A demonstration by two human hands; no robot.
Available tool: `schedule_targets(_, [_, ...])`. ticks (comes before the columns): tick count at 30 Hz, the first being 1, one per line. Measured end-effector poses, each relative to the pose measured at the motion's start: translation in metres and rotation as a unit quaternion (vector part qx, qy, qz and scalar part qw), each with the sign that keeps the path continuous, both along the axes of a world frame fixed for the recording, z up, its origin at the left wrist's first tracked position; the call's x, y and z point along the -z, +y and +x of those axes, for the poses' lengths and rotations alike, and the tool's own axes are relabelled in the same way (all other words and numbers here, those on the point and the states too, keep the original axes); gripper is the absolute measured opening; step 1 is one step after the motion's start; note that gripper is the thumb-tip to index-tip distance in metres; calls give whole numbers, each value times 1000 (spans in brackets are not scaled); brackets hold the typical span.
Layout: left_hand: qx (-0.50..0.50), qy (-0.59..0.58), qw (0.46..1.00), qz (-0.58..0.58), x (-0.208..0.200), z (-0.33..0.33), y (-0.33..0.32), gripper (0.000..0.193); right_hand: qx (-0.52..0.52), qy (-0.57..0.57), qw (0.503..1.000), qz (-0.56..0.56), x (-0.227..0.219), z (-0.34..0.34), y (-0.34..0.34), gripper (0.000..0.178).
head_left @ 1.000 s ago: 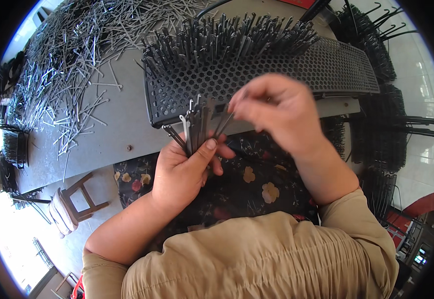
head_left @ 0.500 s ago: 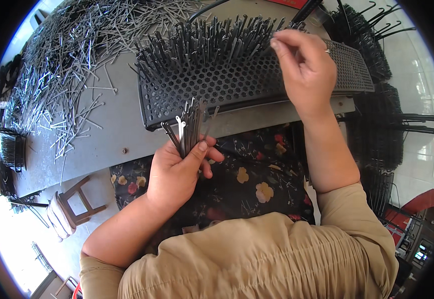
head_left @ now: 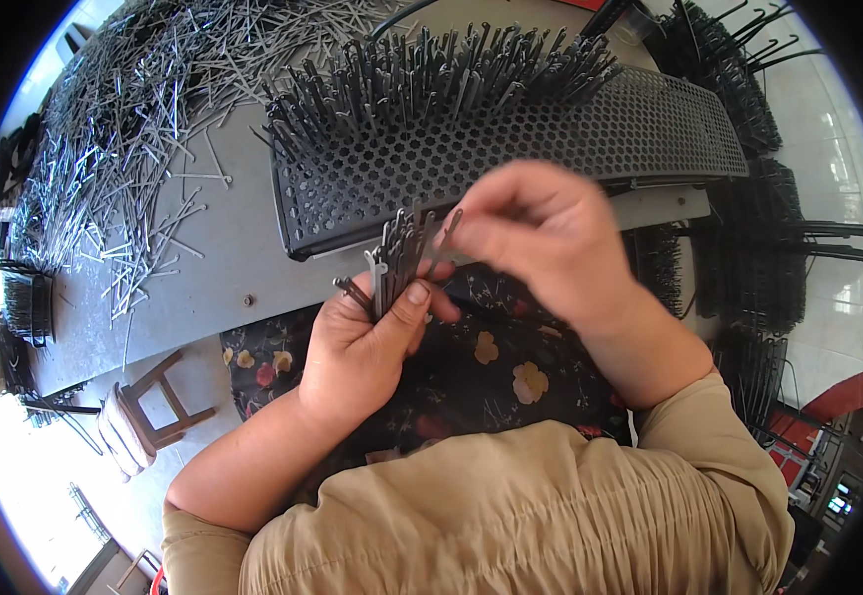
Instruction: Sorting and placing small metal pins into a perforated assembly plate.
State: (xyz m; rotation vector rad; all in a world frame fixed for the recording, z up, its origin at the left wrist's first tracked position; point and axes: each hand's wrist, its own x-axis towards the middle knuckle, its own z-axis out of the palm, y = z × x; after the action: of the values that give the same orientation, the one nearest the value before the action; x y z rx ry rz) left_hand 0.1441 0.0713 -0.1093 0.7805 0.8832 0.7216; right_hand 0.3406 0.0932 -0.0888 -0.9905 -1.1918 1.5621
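My left hand (head_left: 357, 342) is closed around a bunch of thin dark metal strips (head_left: 392, 263) with small holes at their upper ends. They fan upward past my thumb. A single metal strip (head_left: 441, 248) leans out on the right side of the bunch. My right hand (head_left: 555, 248), blurred by motion, has its fingertips pinched at that strip's upper end. Beyond my hands lies a long black perforated metal rack (head_left: 511, 154), its holes shaped like small flowers. Many similar dark strips (head_left: 431, 79) stand upright in its left and middle part.
A big heap of loose metal strips (head_left: 144, 129) covers the left of the grey table (head_left: 213, 268). On the right hang several racks of black pieces (head_left: 764, 268). A wooden stool (head_left: 159, 402) stands below the table at left. Dark floral cloth (head_left: 501, 387) covers my lap.
My right hand has come from the rack's upper middle, down and left, to the bunch. The standing strips now reach farther right in view. My left hand has shifted slightly right.
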Motion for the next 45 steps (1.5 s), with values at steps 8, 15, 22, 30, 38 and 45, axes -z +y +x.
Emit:
schedule_targets(8, [17,-1,1000,-6,-2,-3,-2,13,-58,-128,989,42,-6,2,-3,23])
schedule_targets(15, [7,-7,999,-38,4,-5,-6,11,245,-135,940,195,-10,28,29,42])
schedule_targets(22, [-28,32,998,-35,-3,2,-2,16,324,-337,734,493,10,54,64,46])
schedule_targets(30, [-38,13,999,-28,5,-2,-1,13,320,-425,682,502,10,46,72,28])
schedule_targets(38, [-29,34,999,-17,5,1,-1,13,279,-516,591,554,7,57,70,15])
schedule_targets(45, [-49,8,999,2,3,4,-3,13,17,-105,992,61,7,-3,-4,13])
